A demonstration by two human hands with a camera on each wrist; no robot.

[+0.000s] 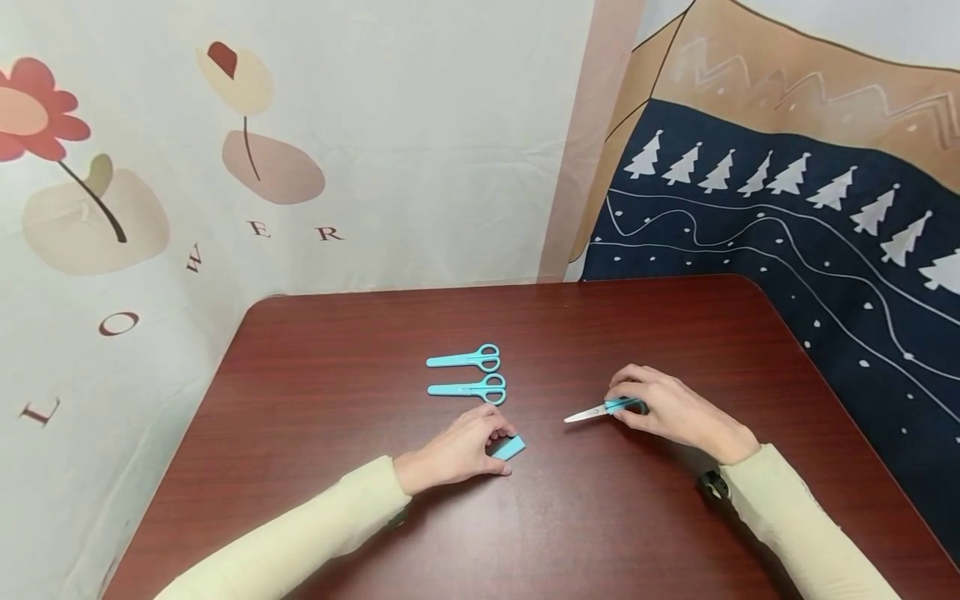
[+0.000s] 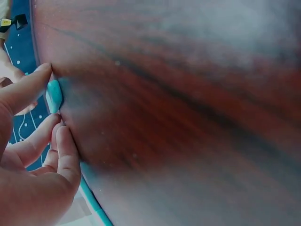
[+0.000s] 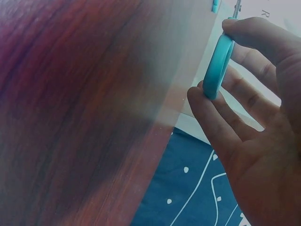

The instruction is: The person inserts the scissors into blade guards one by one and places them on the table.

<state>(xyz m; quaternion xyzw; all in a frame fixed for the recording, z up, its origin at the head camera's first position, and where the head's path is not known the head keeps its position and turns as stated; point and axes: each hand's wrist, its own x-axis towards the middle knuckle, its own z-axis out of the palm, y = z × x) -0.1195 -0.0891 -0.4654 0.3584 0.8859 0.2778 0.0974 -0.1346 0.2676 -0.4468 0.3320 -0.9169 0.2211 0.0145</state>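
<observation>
In the head view my right hand (image 1: 663,408) grips a pair of scissors (image 1: 585,414) by its turquoise handles, the bare metal blades pointing left. The right wrist view shows the edge of a handle loop (image 3: 217,70) between thumb and fingers. My left hand (image 1: 465,446) pinches a flat turquoise scissors sheath (image 1: 511,448), partly hidden by the fingers; its end (image 2: 55,95) shows in the left wrist view. Beyond the left hand lie two more turquoise scissors, the farther pair (image 1: 461,358) and the nearer pair (image 1: 467,389), side by side with their blades sheathed.
A dark reddish-brown wooden table (image 1: 337,350) lies under both hands. Behind it hangs a pale cloth (image 1: 435,167) with flower prints, and on the right a dark blue cloth (image 1: 750,225) with white trees borders the table's edge.
</observation>
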